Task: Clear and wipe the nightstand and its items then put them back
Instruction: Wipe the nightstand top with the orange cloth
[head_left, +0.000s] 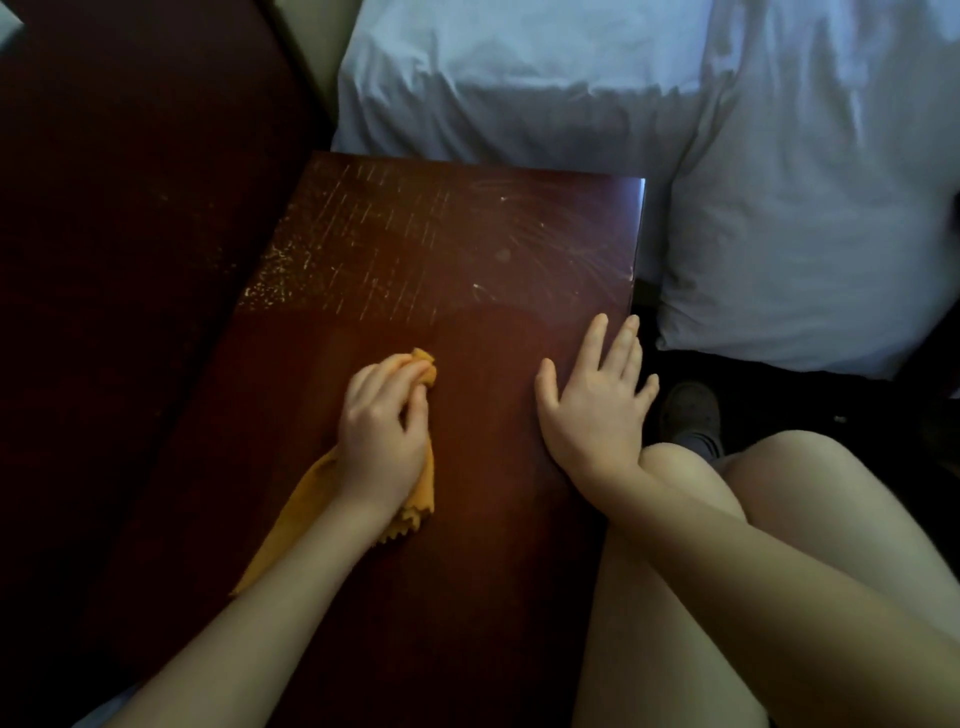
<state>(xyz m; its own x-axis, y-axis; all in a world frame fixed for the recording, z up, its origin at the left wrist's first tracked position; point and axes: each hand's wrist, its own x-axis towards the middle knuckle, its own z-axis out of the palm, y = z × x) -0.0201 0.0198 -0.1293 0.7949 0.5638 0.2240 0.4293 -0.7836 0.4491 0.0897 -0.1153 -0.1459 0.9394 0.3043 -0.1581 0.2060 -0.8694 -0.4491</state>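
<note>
A dark reddish-brown wooden counter (467, 249) fills the middle, glossy on its near half, with pale scratches and dusty specks across its far half and far left corner. The left hand (382, 431) curls around a bunched orange cloth (298, 530) and presses it on the counter's middle. The right hand (597, 400) lies flat, fingers spread, at the right edge beside a white-sheeted bed (519, 78).
</note>
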